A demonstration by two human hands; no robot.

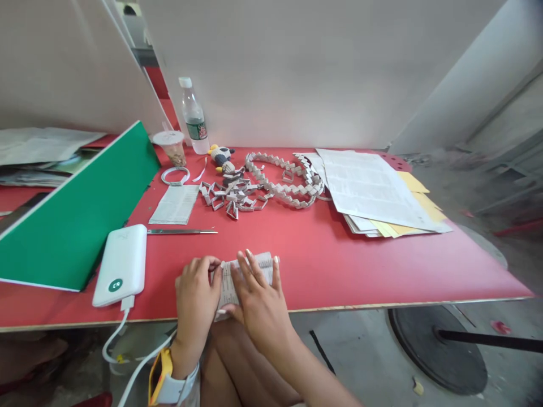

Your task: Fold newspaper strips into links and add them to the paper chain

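A small piece of printed paper (229, 291) lies at the front edge of the red table, under both my hands. My left hand (198, 288) pinches its left edge between thumb and forefinger. My right hand (261, 291) rests flat across it with the fingers spread. Along its top the paper seems to have a fold. Behind my hands lies a thin craft knife (182, 231), and beyond it another printed paper piece (175, 204). Folded paper links (237, 195) are heaped farther back, beside a zigzag paper chain (297, 195) laid in loops.
On the left, a white power bank (121, 265) with a cable lies against a green divider (85, 209). A lidded cup (172, 148), a plastic bottle (195, 121), a tape roll (175, 176) and a knitted toy (221, 157) stand behind. Stacked paper sheets (377, 186) lie at right.
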